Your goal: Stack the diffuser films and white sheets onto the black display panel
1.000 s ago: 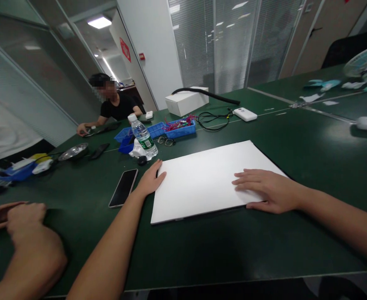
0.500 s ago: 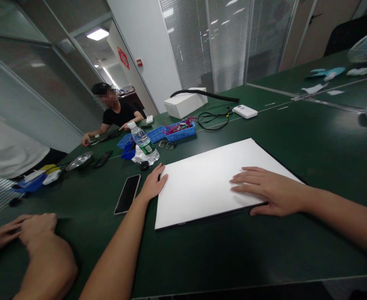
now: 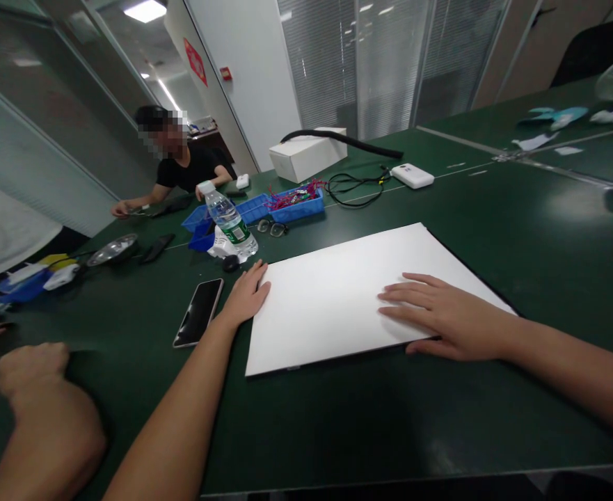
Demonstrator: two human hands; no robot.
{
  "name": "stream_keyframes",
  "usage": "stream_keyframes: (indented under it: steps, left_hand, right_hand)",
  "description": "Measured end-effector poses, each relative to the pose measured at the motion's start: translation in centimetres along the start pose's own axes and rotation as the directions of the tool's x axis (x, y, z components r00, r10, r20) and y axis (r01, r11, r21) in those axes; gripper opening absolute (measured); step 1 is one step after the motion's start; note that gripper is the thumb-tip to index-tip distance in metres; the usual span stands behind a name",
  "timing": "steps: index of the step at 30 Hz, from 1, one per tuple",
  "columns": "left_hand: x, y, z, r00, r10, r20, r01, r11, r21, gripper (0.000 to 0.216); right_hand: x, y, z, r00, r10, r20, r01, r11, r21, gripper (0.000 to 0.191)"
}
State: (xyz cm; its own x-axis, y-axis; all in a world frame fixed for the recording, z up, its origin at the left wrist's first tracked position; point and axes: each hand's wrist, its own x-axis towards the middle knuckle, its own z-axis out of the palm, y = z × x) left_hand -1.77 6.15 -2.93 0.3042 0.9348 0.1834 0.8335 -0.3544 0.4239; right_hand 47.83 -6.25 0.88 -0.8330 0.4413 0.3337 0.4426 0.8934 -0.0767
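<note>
A large white board (image 3: 348, 292) lies flat on the dark green table (image 3: 520, 236). My right hand (image 3: 442, 316) rests palm down on the board's near right part, fingers stretched out and pointing left. My left hand (image 3: 246, 296) lies at the board's far left corner with fingers extended, touching its edge. A black phone (image 3: 198, 321) lies face up just left of my left hand. Neither hand grips anything.
A water bottle (image 3: 230, 223), blue trays (image 3: 280, 205), glasses and a black cable (image 3: 351, 188) sit behind the board, with a white box (image 3: 306, 153) further back. Another person's hands (image 3: 29, 365) rest at the near left. A seated person (image 3: 178, 163) works at the far left.
The view has shifted a little. Both my hands stay on the board in the same places. The neighbour's hands at the near left have moved apart.
</note>
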Motion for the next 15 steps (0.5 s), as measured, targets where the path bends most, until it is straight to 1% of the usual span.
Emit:
stream_keyframes:
  steps: [5, 7, 9, 12, 15]
  left_hand:
    - [0.1, 0.3, -0.1, 1.0, 0.011, 0.023, -0.011, 1.0, -0.009, 0.067]
    - [0.1, 0.5, -0.2, 1.0, 0.007, 0.023, -0.007, 1.0, -0.015, 0.068]
    - [0.1, 0.6, -0.3, 1.0, -0.001, 0.015, 0.001, 1.0, -0.023, 0.068]
    - [0.1, 0.9, -0.4, 1.0, -0.014, -0.003, 0.014, 0.999, -0.036, 0.069]
    - [0.1, 1.0, -0.5, 0.999, -0.025, -0.022, 0.024, 0.998, -0.052, 0.069]
  right_hand:
    - [0.2, -0.6, -0.3, 0.995, -0.071, -0.073, 0.067, 0.996, -0.064, 0.043]
    - [0.5, -1.1, -0.6, 0.986, -0.104, -0.127, 0.097, 0.993, -0.066, 0.034]
    - [0.9, -1.7, -1.1, 0.967, -0.158, -0.198, 0.145, 0.987, -0.075, 0.025]
    - [1.3, -2.6, -1.8, 0.926, -0.259, -0.274, 0.233, 0.965, -0.122, 0.022]
    - [1.3, -2.9, -2.4, 0.906, -0.323, -0.272, 0.281, 0.942, -0.185, 0.023]
